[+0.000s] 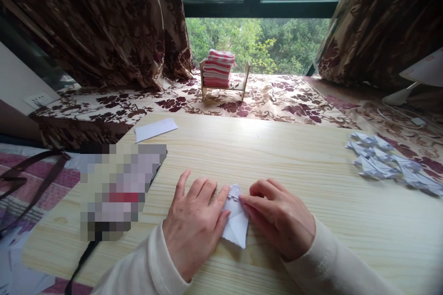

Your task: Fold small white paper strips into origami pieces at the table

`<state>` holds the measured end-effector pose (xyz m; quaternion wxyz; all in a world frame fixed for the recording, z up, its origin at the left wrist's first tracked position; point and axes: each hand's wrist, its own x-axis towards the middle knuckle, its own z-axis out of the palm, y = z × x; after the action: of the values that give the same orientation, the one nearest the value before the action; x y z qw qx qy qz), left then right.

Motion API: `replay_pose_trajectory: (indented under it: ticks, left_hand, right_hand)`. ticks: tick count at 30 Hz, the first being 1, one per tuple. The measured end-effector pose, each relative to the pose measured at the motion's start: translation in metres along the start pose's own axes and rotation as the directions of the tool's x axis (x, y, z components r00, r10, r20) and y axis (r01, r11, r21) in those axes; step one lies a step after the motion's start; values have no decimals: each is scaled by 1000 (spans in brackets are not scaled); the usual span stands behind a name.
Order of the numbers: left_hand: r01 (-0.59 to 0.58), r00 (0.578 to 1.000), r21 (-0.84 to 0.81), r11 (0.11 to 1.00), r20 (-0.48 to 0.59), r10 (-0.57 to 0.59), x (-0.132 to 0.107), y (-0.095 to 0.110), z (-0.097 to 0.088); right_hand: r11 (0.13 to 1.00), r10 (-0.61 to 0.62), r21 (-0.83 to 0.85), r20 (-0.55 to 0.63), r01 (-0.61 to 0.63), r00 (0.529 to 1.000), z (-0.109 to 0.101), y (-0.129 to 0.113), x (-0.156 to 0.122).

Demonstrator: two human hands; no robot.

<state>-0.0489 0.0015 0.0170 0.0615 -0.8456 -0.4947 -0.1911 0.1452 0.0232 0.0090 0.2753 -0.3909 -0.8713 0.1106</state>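
A small piece of folded white paper (236,222) lies on the wooden table between my hands, with creases across it and a torn lower edge. My left hand (198,221) rests flat at its left side, fingers spread, index finger and thumb touching the paper's edge. The fingers of my right hand (278,216) are curled, and its thumb and index finger pinch the upper right edge of the paper. Part of the paper's left side is hidden under my left fingers.
Several folded white paper pieces (387,159) lie at the table's right. A white paper strip (155,130) rests at the far left edge, above a blurred-out object (121,193) with a black strap. Folded red-and-white cloths (218,69) sit on a small rack by the window.
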Motion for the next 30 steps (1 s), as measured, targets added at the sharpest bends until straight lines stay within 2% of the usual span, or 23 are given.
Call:
replay_pose_trajectory:
  ticks: [9,14,18,21,24,30]
  left_hand:
    - [-5,1000,71,997,11,4,2,5,-2]
    - [-78,997,62,995,-5,79,2,4,0]
    - [-123,992,76,990,-2,123,3,3,0]
    - [-112,993,79,991,34,110,4,3,-1]
    - [-82,995,65,995,58,78,3,7,-2]
    - [51,999,51,997,9,-51,-7,24,0]
  right_hand:
    - [999,-29,-28,3,29,1000,-2,-1,0]
    - [996,-48,-74,1,48,999,-2,-1,1]
    - [980,-173,-110,-40,168,984,0,-2,3]
    - [952,-267,-156,-12,262,964,0,-4,4]
    - [959,-240,-159,-18,234,971,1,-5,5]
    - [976,-190,-114,-8,188,982,3,-6,4]
